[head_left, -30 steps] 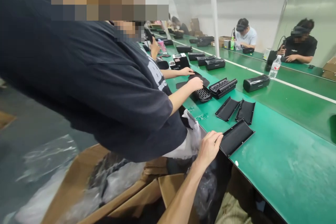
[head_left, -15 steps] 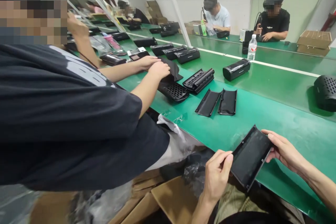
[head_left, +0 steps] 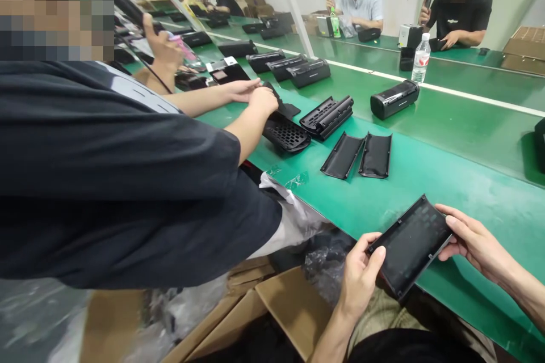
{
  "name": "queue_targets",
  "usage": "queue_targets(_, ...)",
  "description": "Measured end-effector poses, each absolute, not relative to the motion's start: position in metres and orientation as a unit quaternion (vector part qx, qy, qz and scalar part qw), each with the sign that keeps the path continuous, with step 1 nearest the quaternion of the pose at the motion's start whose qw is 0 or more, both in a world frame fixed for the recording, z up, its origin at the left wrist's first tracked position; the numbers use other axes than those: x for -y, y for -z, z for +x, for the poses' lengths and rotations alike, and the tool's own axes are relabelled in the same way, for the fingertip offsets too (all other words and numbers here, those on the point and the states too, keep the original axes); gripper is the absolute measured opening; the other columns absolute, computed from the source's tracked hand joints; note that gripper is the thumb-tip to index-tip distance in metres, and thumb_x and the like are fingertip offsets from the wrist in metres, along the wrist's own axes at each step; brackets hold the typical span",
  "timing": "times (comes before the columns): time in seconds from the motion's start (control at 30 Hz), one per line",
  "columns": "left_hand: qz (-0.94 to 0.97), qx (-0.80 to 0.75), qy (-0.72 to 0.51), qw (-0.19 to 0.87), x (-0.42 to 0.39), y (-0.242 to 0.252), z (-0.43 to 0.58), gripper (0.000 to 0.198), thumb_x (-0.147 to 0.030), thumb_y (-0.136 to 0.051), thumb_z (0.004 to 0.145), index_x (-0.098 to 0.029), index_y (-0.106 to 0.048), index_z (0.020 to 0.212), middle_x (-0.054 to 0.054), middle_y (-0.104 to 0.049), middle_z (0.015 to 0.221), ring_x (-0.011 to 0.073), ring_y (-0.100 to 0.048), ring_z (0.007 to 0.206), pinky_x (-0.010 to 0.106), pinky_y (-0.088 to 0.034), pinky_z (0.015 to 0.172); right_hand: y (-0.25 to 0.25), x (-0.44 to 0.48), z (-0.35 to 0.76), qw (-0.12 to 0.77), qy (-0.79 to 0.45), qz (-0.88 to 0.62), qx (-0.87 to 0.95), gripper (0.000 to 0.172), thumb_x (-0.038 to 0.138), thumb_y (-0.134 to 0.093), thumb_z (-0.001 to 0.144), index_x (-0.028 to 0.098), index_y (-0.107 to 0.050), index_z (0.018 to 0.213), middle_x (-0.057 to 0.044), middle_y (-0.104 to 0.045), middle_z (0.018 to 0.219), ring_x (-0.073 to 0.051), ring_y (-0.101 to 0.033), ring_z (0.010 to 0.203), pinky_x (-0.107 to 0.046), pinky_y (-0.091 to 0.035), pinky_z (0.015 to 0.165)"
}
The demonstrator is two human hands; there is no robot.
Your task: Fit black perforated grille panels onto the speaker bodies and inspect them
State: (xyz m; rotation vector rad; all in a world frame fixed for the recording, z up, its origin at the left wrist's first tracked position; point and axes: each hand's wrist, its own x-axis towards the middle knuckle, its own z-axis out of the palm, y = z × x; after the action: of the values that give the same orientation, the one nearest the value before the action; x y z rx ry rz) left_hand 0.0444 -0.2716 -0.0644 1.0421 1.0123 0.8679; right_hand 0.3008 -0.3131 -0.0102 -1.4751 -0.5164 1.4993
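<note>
On my feed, the black panel [head_left: 411,247] sits low and right of centre, toward 4 o'clock, held over the desk's near edge with its hollow face and edge clips turned up at me. My left hand [head_left: 357,275] pinches it at its 8 o'clock side, thumb on the rim; my right hand [head_left: 474,244] grips it from 3 o'clock, thumb above and fingers below. Whether its lower corner touches the green desk [head_left: 477,193] I can't quite tell from this angle.

Taking the held panel as the dial's middle, two loose panels [head_left: 375,155] lie at 11 o'clock, their upper corners close together. Farther out, between 10 and 11, is an open black case [head_left: 327,117], with a perforated shell [head_left: 289,136] just beside it. A co-worker in a dark T-shirt [head_left: 128,181] has both hands by that shell. A closed black unit [head_left: 395,99] lies at 12, a water bottle [head_left: 421,59] just behind it. At 8 o'clock, below desk height, I see an open carton [head_left: 293,306] near crumpled clear plastic [head_left: 326,272].
</note>
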Motion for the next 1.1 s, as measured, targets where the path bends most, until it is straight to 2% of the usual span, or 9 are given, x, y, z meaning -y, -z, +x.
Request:
queue_targets(0.13,0.457,-0.454,-0.382,0.662,0.271,0.068,0.043,0.052,-0.06,-0.078,0.086,-0.017,-0.07,0.113,0.004,-0.076,0.092,0.0172,-0.066,0.075,0.027,-0.054,0.071,0.009,0.31,0.3,0.456,-0.608,-0.61,0.223,0.112,0.074,-0.089,0.073,0.011,-0.049,0.156,-0.006,-0.076,0.08,-0.023,-0.075,0.064,-0.036,-0.067,0.066)
queue_targets(0.27,0.459,-0.463,-0.387,0.652,0.272,0.069,0.042,0.051,-0.059,-0.079,0.086,-0.017,-0.071,0.113,0.005,-0.077,0.091,0.0176,-0.066,0.075,0.027,-0.055,0.07,0.009,0.305,0.305,0.422,-0.597,-0.629,0.265,0.107,0.079,-0.083,0.075,0.014,-0.05,0.154,-0.006,-0.075,0.08,-0.024,-0.075,0.068,-0.035,-0.066,0.063)
queue_targets(0.33,0.449,-0.456,-0.39,0.662,0.272,0.07,0.041,0.051,-0.059,-0.08,0.086,-0.017,-0.071,0.113,0.005,-0.078,0.092,0.0179,-0.067,0.076,0.027,-0.056,0.072,0.007,0.299,0.312,0.381,-0.584,-0.649,0.304,0.094,0.078,-0.082,0.076,0.018,-0.058,0.144,-0.006,-0.075,0.088,-0.021,-0.074,0.07,-0.031,-0.064,0.059)
queue_targets(0.4,0.434,-0.444,-0.389,0.681,0.273,0.072,0.041,0.052,-0.059,-0.082,0.085,-0.017,-0.071,0.114,0.006,-0.079,0.093,0.0183,-0.069,0.077,0.027,-0.057,0.073,0.005,0.29,0.321,0.338,-0.578,-0.661,0.338,0.074,0.073,-0.083,0.076,0.019,-0.067,0.124,-0.005,-0.073,0.092,-0.017,-0.071,0.068,-0.027,-0.061,0.054)
queue_targets(0.5,0.413,-0.431,-0.384,0.704,0.274,0.076,0.04,0.053,-0.057,-0.084,0.085,-0.017,-0.07,0.116,0.006,-0.08,0.094,0.0182,-0.07,0.079,0.027,-0.057,0.073,0.004,0.278,0.333,0.303,-0.587,-0.662,0.354,0.055,0.062,-0.086,0.074,0.018,-0.068,0.1,-0.001,-0.068,0.077,-0.013,-0.065,0.057,-0.023,-0.055,0.046)
queue_targets(0.6,0.407,-0.423,-0.38,0.714,0.276,0.079,0.039,0.052,-0.056,-0.084,0.087,-0.017,-0.07,0.117,0.006,-0.08,0.094,0.0179,-0.071,0.08,0.026,-0.057,0.074,0.004,0.27,0.337,0.297,-0.589,-0.663,0.353,0.046,0.053,-0.088,0.07,0.019,-0.064,0.09,0.006,-0.057,0.059,-0.012,-0.059,0.048,-0.021,-0.049,0.04)
queue_targets(0.7,0.408,-0.423,-0.377,0.715,0.277,0.078,0.04,0.053,-0.057,-0.084,0.085,-0.017,-0.07,0.116,0.006,-0.08,0.093,0.0179,-0.071,0.078,0.026,-0.057,0.073,0.006,0.269,0.336,0.3,-0.588,-0.662,0.354,0.044,0.054,-0.085,0.07,0.021,-0.061,0.086,0.009,-0.051,0.054,-0.011,-0.056,0.044,-0.02,-0.046,0.039)
queue_targets(1.1,0.412,-0.432,-0.371,0.711,0.279,0.081,0.041,0.056,-0.059,-0.084,0.084,-0.017,-0.07,0.118,0.008,-0.081,0.095,0.0203,-0.073,0.078,0.028,-0.058,0.074,0.01,0.273,0.335,0.306,-0.582,-0.662,0.36,0.043,0.056,-0.083,0.074,0.022,-0.059,0.084,0.009,-0.052,0.054,-0.01,-0.053,0.042,-0.021,-0.044,0.039)
